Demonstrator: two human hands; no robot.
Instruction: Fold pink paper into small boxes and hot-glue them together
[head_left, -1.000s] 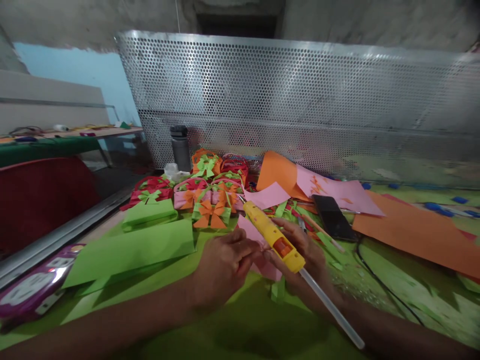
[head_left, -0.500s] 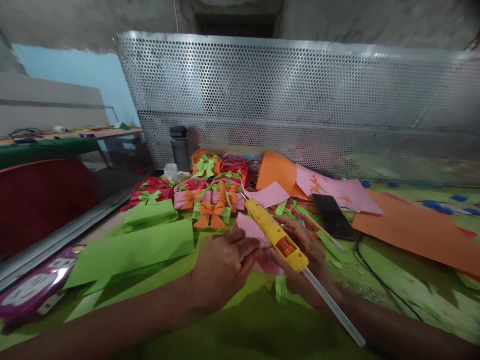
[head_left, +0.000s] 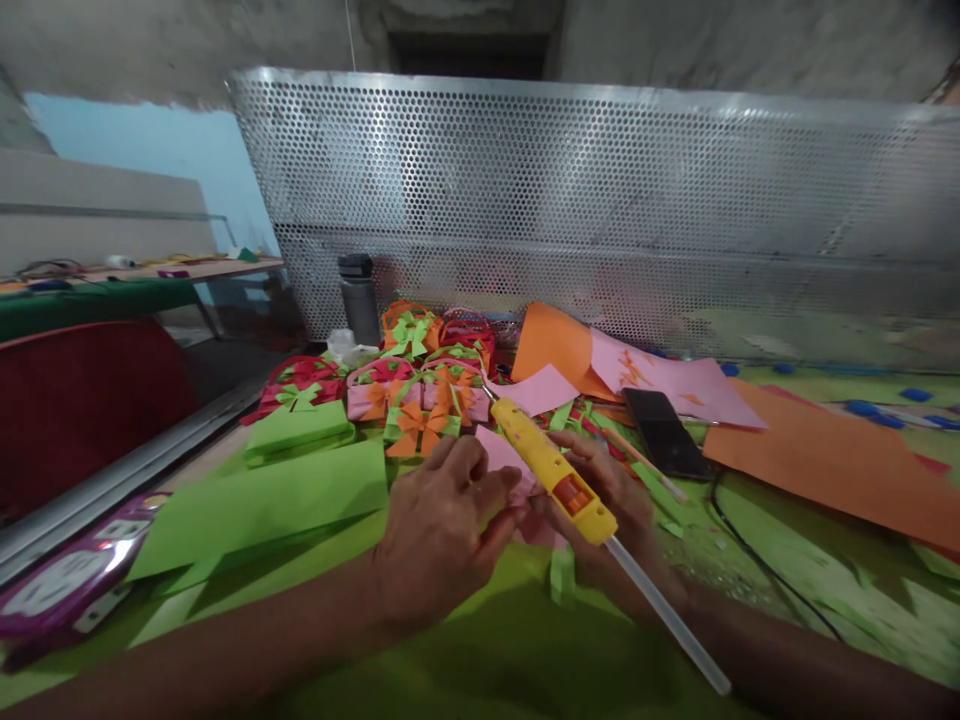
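A small folded piece of pink paper (head_left: 496, 453) is between my two hands. My left hand (head_left: 435, 530) is closed, its thumb and forefinger pinching the paper's near side. My right hand (head_left: 616, 492) is curled around a yellow glue gun (head_left: 529, 448), and its fingertips also reach the pink paper. The gun's metal tip points away to the upper left. A clear glue stick (head_left: 667, 612) sticks out of its back end, toward me. Part of the paper is hidden behind the fingers and the gun.
Small paper bags with bows (head_left: 420, 428) stand beyond my hands. Green paper (head_left: 274, 500) lies left, near a purple power strip (head_left: 75, 580). A phone (head_left: 666, 432), orange sheets (head_left: 817, 455) and a black cable (head_left: 772, 560) lie right. A dark bottle (head_left: 360, 300) stands before a perforated metal panel (head_left: 525, 190).
My left hand has shifted slightly, its knuckles raised and fingers bent differently at the pink paper. My right hand and the glue gun have hardly moved.
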